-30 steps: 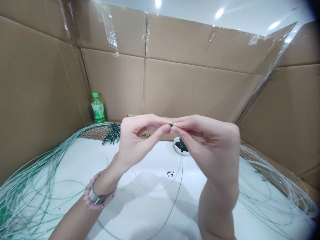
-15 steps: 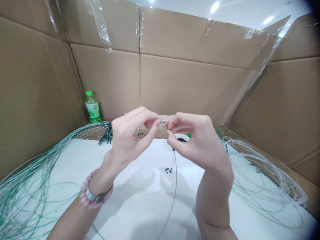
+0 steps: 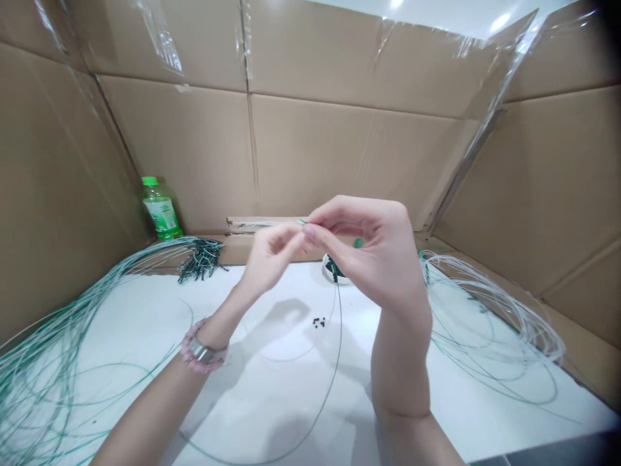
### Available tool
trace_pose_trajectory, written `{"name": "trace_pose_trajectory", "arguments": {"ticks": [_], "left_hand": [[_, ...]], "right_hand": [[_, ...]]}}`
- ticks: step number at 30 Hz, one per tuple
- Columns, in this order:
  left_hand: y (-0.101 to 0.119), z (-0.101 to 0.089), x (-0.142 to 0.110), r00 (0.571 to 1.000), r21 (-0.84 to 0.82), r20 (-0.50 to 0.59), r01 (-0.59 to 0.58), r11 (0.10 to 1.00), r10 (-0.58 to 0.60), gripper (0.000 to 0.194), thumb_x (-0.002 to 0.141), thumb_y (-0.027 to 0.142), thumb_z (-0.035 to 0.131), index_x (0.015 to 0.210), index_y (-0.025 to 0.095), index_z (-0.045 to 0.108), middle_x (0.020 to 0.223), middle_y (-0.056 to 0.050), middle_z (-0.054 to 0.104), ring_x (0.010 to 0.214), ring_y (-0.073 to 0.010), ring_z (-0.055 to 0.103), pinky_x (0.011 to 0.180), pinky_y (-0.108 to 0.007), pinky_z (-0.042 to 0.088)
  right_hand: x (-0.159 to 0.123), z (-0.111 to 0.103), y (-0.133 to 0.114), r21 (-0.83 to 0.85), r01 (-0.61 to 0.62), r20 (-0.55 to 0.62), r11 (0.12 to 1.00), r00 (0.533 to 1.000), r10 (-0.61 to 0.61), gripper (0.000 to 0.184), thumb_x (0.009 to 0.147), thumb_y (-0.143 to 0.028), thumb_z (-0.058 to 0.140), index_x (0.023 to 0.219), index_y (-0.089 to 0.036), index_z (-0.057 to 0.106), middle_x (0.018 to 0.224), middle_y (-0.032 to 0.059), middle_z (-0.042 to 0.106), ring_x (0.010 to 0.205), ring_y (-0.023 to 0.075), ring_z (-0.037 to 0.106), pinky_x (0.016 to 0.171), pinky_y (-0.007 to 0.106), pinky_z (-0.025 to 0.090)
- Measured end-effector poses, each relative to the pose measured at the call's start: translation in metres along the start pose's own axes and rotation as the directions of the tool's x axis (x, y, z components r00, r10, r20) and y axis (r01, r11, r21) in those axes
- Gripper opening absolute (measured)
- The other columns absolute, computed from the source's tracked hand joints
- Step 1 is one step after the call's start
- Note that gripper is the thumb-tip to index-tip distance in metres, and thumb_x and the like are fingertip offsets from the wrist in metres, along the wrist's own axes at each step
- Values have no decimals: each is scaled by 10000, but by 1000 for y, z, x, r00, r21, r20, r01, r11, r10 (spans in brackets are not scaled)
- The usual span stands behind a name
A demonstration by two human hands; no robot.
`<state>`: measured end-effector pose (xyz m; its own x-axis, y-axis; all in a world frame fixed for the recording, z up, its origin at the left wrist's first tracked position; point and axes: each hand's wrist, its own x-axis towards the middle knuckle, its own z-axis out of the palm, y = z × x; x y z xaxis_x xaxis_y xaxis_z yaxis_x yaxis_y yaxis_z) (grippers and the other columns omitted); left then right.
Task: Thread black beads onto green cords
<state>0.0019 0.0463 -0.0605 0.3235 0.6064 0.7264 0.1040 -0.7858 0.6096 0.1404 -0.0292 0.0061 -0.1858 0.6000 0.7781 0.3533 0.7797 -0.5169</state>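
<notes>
My left hand and my right hand meet at the fingertips above the white tabletop. Both are closed in a pinch around a thin green wire, of which only a short bit shows at the fingers. A long dark green wire hangs below my right hand and curves across the table. At its upper end is a small black piece, in front of a white bowl with small black parts in it. My right hand partly hides that bowl.
Several loose black bits lie mid-table. A bundle of green and white wires with black ends spreads along the left. More wires coil at right. A green-capped bottle stands by the cardboard wall.
My hands have come together, closing the gap where the wire showed between them. My left hand has turned and sits farther away. The whole view has shifted slightly.
</notes>
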Motion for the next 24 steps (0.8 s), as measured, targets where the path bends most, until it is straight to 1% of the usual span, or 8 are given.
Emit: {"name": "trace_pose_trajectory", "arguments": {"ticks": [1, 2, 3, 6, 9, 18, 21, 24], "left_hand": [[-13, 7, -3, 977, 133, 191, 72, 988, -97, 261, 899, 315, 446, 820, 142, 625, 768, -44, 667, 719, -124, 606, 661, -229, 488], [-25, 14, -8, 881, 307, 417, 96, 947, -225, 251, 886, 311, 453, 836, 144, 633, 804, -51, 672, 755, -136, 603, 684, -239, 479], [-37, 22, -14, 804, 378, 518, 92, 921, -293, 196, 828, 298, 534, 796, 139, 644, 775, -53, 671, 727, -147, 596, 663, -246, 467], [-65, 44, -36, 654, 478, 637, 79, 875, -407, 114, 632, 228, 699, 651, 137, 634, 638, -29, 634, 564, -135, 530, 549, -243, 403], [-81, 55, -52, 584, 533, 661, 77, 843, -471, 113, 621, 234, 688, 675, 145, 643, 656, -30, 633, 533, -122, 488, 513, -237, 356], [-88, 61, -59, 571, 510, 676, 93, 855, -466, 128, 643, 109, 536, 715, 149, 633, 725, -37, 632, 574, -118, 474, 516, -228, 329], [-87, 61, -59, 599, 457, 669, 137, 879, -441, 118, 603, 68, 534, 652, 138, 615, 643, -28, 607, 514, -113, 449, 476, -229, 304], [-79, 51, -48, 676, 338, 633, 197, 920, -378, 71, 592, 68, 597, 610, 136, 609, 595, -16, 599, 509, -114, 474, 479, -225, 340]], "right_hand": [[0, 0, 0, 4, 5, -22, 1000, 1000, -5, 109, 798, -116, 617, 718, -183, 648, 673, -46, 652, 638, 74, 633, 622, 177, 556], [0, 0, 1, 9, 9, -42, 1000, 999, -8, 108, 789, -112, 628, 714, -187, 647, 672, -52, 653, 638, 71, 635, 617, 168, 556], [0, 1, 1, 19, 13, -58, 1000, 998, -12, 109, 781, -107, 637, 712, -190, 647, 671, -56, 655, 639, 68, 639, 609, 160, 556], [0, 1, 2, 45, 19, -73, 999, 997, -16, 97, 774, -110, 652, 714, -187, 650, 667, -54, 664, 636, 71, 646, 585, 157, 555], [0, 0, 2, 56, 30, -84, 998, 996, -25, 86, 783, -133, 653, 709, -178, 652, 661, -46, 663, 618, 69, 633, 576, 163, 551], [0, 1, 0, 25, 31, -80, 999, 996, -29, 105, 808, -171, 639, 704, -188, 636, 649, -53, 631, 607, 64, 597, 583, 168, 543], [0, 2, -1, 28, 37, -69, 999, 997, -35, 105, 817, -168, 627, 713, -182, 631, 660, -53, 625, 607, 52, 570, 593, 157, 535], [0, 2, 0, 30, 41, -67, 999, 997, -39, 106, 821, -146, 611, 725, -186, 624, 674, -54, 616, 626, 43, 557, 609, 141, 524]]}}
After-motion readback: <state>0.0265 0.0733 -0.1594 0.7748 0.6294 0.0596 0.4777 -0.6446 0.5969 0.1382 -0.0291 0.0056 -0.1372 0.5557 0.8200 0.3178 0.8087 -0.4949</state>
